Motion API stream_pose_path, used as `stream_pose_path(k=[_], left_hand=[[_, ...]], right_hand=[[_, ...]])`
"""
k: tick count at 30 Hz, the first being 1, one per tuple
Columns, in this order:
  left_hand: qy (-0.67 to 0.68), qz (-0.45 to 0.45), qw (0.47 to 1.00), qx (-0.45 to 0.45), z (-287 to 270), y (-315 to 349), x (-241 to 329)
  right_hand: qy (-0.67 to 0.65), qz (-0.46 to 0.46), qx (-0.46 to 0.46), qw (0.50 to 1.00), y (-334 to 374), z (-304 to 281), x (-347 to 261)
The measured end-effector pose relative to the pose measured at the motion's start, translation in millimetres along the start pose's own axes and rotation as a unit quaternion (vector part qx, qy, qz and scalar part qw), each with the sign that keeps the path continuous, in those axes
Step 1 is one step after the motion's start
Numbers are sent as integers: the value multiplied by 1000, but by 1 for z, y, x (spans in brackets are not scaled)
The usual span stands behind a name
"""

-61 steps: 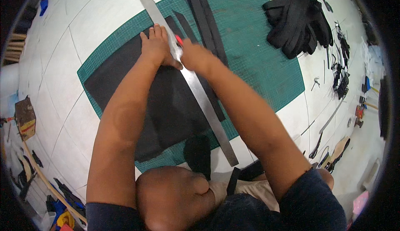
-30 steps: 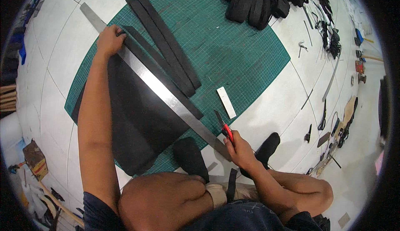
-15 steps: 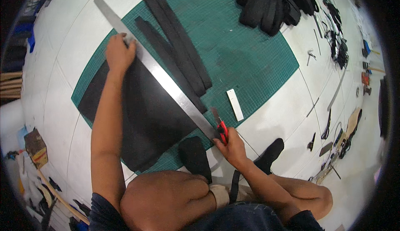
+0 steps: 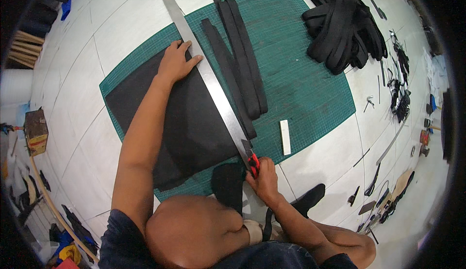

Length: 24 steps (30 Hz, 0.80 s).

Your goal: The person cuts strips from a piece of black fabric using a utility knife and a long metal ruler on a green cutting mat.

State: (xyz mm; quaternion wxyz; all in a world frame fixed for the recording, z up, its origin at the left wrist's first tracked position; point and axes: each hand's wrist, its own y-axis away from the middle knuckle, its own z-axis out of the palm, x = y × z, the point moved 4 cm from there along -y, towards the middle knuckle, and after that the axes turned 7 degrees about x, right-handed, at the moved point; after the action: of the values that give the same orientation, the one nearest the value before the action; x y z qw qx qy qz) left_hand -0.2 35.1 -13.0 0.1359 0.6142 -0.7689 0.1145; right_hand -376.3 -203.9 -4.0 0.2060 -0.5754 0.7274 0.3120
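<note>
A long steel ruler (image 4: pixel 211 82) lies slantwise over the right edge of a black fabric sheet (image 4: pixel 189 123) on a green cutting mat (image 4: pixel 301 89). My left hand (image 4: pixel 175 64) holds the ruler toward its far part, fingers and thumb on the metal. My right hand (image 4: pixel 264 180) is closed around a red utility knife (image 4: pixel 253 163). Its blade is out and points away from me, close beside the ruler's near end. Whether the blade touches the fabric, I cannot tell. Several black fabric strips (image 4: pixel 242 60) lie just right of the ruler.
A small white bar (image 4: pixel 285 137) rests near the mat's right edge. Looped black straps (image 4: pixel 340 26) are heaped at the far right. Scraps (image 4: pixel 400 89) and tools lie on the tiled floor (image 4: pixel 330 181) farther right. My black-socked foot (image 4: pixel 227 184) is against the mat's near edge.
The view has shifted, so the mat sits farther right in it. My right hand has turned the knife, bringing its blade to the ruler's near end. My left hand stays on the ruler.
</note>
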Motion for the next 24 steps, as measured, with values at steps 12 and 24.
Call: stream_pose_path(k=[12, 24], left_hand=[[35, 33, 999, 3, -3, 4, -12], [-7, 100, 995, -18, 1, -5, -16]], right_hand=[[11, 116, -77, 990, -6, -17, -6], [221, -126, -83, 964, -92, -289, 12]])
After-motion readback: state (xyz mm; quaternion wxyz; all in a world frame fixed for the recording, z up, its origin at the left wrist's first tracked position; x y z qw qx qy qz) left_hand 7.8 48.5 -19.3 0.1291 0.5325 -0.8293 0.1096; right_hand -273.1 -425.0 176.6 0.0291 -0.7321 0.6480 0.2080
